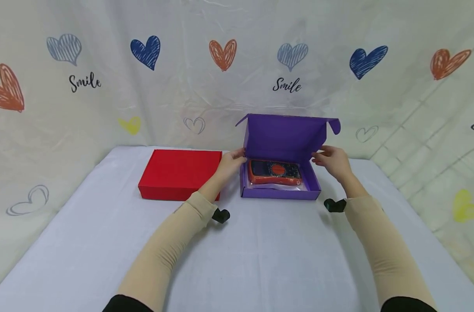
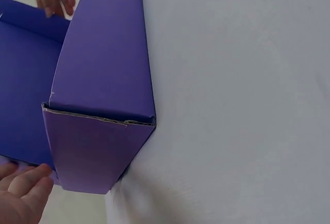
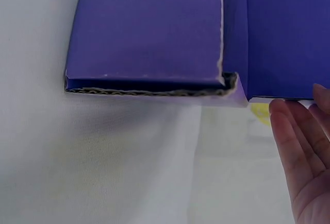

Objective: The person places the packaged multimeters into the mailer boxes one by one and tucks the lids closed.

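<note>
A purple cardboard box point(image 1: 280, 194) stands with its lid point(image 1: 285, 136) raised. Inside lies a multimeter point(image 1: 273, 177) with an orange-red case, dark face and round dial, on clear plastic. My left hand point(image 1: 232, 164) holds the lid's left edge; in the left wrist view its fingers point(image 2: 32, 180) are at the lid's lower side, partly cut off by the frame. On the opposite side my right hand point(image 1: 333, 161) pinches the lid's right edge, thumb on the inner face and fingers point(image 3: 291, 136) behind, as the right wrist view shows.
Just left of the purple box lies a closed red box point(image 1: 182, 173), partly covered by my left forearm. Both stand on a white-covered table point(image 1: 276, 251). Behind hangs a white sheet point(image 1: 252, 95) printed with hearts. Dark wrist mounts point(image 1: 221, 216) stick out from both sleeves.
</note>
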Demonstrator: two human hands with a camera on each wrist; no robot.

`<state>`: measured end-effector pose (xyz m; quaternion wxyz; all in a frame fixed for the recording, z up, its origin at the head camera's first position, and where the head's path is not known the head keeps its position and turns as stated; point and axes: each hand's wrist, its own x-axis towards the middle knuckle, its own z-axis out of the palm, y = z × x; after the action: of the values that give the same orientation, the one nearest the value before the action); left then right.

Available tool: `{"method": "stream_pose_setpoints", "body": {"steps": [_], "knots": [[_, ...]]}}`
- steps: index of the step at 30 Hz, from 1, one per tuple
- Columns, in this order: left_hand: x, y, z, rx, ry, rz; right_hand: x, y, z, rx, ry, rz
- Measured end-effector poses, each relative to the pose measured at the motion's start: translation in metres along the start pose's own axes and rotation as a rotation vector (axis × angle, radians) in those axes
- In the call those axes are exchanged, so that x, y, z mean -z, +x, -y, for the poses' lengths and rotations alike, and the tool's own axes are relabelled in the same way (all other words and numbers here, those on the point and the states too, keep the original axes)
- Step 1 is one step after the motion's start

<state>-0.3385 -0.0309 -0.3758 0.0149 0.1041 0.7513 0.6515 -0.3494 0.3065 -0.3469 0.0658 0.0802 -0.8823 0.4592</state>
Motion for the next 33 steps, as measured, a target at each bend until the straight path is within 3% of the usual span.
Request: {"method": "stream_pose_setpoints", "body": {"steps": [14,33], "knots": [[-0.002,-0.003,0.0,0.01,0.013,0.012,0.001,-0.003,0.001,-0.052,-0.077,0.055],[0.004,-0.003,0.004,0.065,0.045,0.037,0.001,-0.013,-0.012,0.094,-0.143,0.041]]}}
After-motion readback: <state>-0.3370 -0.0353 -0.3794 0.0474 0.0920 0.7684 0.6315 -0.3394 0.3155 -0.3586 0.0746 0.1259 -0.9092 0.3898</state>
